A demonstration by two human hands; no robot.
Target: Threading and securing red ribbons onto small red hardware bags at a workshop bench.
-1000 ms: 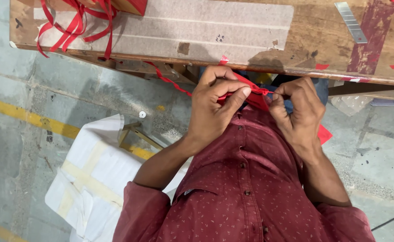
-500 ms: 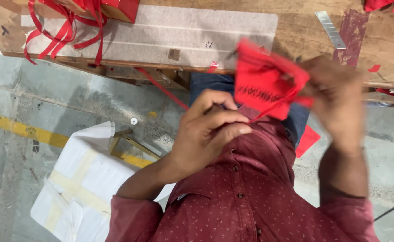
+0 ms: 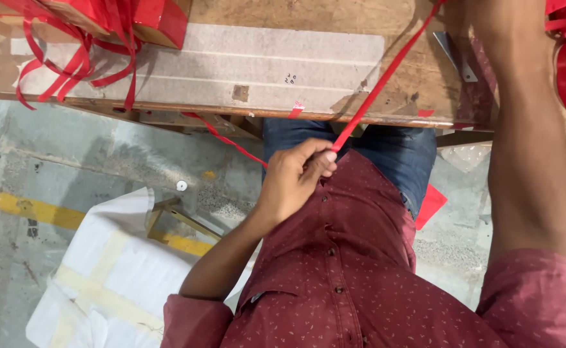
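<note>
Ribbon (image 3: 386, 77) pinched between left hand (image 3: 294, 182) fingers (image 3: 325, 160)

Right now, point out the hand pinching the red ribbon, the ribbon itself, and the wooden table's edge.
left hand (image 3: 296, 183), head view, on the back of the hand.
red ribbon (image 3: 386, 74), head view, on the taut stretch crossing the table.
wooden table (image 3: 167, 108), head view, on its near edge.

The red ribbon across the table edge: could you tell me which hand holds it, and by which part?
The left hand pinches the red ribbon at its near end, between thumb and fingertips. The right hand is out of view past the top edge, so its grip cannot be told.
</note>
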